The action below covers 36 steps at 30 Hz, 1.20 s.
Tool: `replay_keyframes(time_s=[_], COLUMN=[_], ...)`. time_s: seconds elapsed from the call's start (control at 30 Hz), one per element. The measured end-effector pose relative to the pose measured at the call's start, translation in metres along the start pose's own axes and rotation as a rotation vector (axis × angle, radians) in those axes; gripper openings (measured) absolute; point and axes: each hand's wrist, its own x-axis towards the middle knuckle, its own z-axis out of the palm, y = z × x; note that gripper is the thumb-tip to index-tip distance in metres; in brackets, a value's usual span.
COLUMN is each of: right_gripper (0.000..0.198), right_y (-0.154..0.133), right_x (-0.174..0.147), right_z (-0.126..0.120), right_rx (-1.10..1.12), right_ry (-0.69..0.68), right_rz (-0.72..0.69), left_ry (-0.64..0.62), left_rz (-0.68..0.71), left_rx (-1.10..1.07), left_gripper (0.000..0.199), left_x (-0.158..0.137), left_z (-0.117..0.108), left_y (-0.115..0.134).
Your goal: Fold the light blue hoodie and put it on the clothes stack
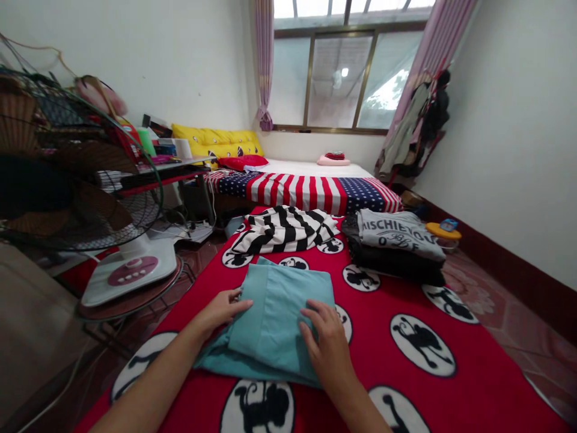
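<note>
A teal garment [282, 319], folded into a rough rectangle, lies on the red blanket in front of me. Its lower left corner sticks out beneath the upper layers. At its left edge rests my left hand [222, 310], thumb on top of the cloth and apart from the fingers, whose tips are partly out of sight at the edge. My right hand [328, 334] lies over the right side of the garment with its fingers spread. Just beyond is a black-and-white striped garment [286, 230], loosely crumpled.
On the right of the red blanket [374, 343] sits a stack of folded clothes, a grey printed shirt [396, 231] on top of dark ones [396, 264]. A fan [135, 270] stands on a round stool at left. Behind is a bed with a striped-and-starred cover [297, 191].
</note>
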Motion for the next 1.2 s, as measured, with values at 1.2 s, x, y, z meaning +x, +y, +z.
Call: replay_keyframes(time_s=[1.2], right_gripper=[0.047], right_y=[-0.006], right_x=[0.057], right_z=[-0.049], right_rx=[1.238], right_ry=[0.049], right_rz=[0.752], left_ry=[0.381], left_rz=[0.377], left_rx=[-0.459], left_gripper=[0.055], left_x=[-0.124], left_z=[0.03], left_y=[0.038])
